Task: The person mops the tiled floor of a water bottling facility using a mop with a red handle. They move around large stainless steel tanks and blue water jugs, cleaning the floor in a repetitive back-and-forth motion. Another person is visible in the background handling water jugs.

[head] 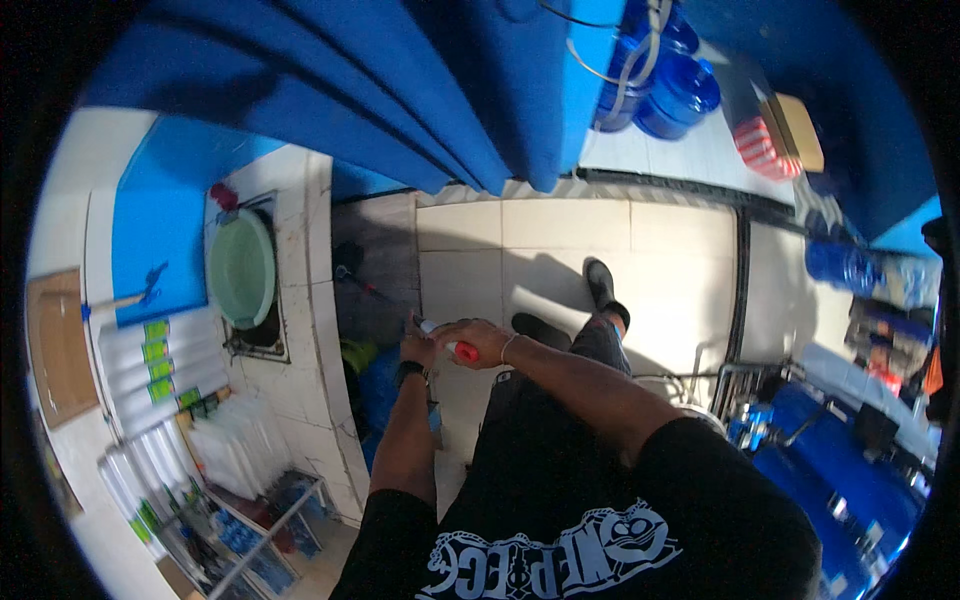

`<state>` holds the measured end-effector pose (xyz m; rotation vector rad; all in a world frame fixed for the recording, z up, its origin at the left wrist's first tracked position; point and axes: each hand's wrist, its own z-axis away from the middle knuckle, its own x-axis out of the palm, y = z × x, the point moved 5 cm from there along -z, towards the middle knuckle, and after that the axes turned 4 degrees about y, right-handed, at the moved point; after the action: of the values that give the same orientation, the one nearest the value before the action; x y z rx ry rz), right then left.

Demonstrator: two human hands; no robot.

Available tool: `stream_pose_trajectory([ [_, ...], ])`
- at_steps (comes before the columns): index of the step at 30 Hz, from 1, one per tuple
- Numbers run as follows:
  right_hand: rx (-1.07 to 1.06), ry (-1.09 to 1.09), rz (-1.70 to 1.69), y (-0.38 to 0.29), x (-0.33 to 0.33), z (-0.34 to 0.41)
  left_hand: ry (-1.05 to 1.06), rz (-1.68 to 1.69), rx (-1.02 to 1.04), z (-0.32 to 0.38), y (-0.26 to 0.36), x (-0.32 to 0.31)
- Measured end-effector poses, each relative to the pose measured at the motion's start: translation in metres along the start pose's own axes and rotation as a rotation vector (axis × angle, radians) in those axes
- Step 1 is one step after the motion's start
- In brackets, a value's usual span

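Both hands are together at mid-view on a white rod-like handle (427, 327) with a red end cap (466, 352). My left hand (418, 348), with a dark watch at the wrist, closes round it on the left. My right hand (482, 341) grips it close to the red end. A thin dark shaft (367, 287) lines up with the handle over the dark floor. I cannot tell whether it is the same piece. The far end is blurred in shadow.
A pale green basin (241, 268) rests on the tiled ledge (304, 315) at left. A blue curtain (420, 82) hangs ahead. Blue water jugs (679, 94) stand at upper right; blue tanks (832, 442) with pipes are at lower right. Clear containers (236, 446) are stacked lower left.
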<state>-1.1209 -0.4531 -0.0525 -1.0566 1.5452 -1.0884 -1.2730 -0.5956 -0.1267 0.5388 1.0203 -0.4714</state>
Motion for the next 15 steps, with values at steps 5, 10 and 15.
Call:
stream_pose_trajectory([
  [5,0.05,0.08,-0.004,-0.056,-0.063,0.065,0.347,-0.053,0.241,0.017,0.049,-0.007],
  [10,0.143,0.01,0.129,-0.12,-0.128,0.133,0.189,0.363,0.504,0.037,0.15,0.008],
  [15,0.173,0.112,-0.009,-0.122,-0.165,0.141,0.075,0.252,0.455,0.026,0.195,0.01],
])
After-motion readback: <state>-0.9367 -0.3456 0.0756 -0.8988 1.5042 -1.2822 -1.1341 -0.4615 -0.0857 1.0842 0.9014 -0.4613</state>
